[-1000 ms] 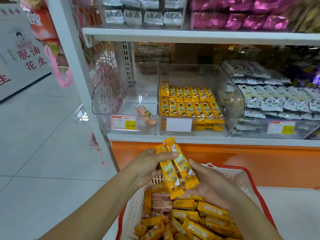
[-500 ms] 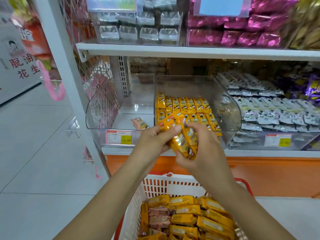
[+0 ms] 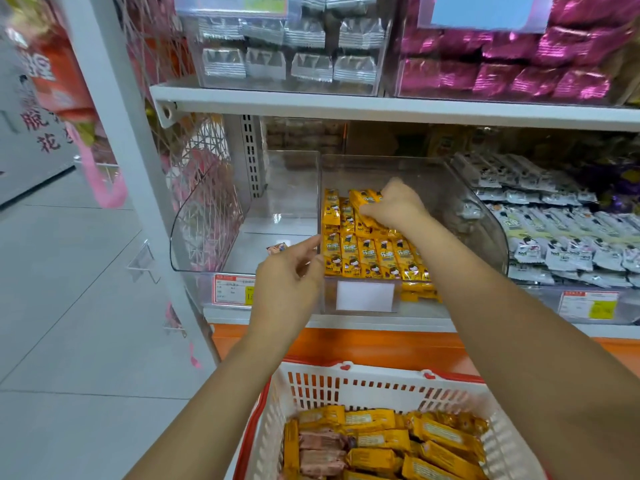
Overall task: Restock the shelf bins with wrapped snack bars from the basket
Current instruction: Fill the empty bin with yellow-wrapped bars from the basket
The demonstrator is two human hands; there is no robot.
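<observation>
Light was bright and even from overhead, with soft shadow deepest under the upper shelf. Pale glare lay on the clear bin walls and the floor. The left edge was blurred and bowed.

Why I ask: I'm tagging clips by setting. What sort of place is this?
Probably a shop's snack aisle: clear shelf bins hold wrapped snacks, price tags sit on their fronts, and a basket of snack bars stands below.

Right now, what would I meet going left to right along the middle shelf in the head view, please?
A nearly empty clear bin, lone bar inside it, rows of yellow bars with the right hand gripping some, white-wrapped snacks.
</observation>
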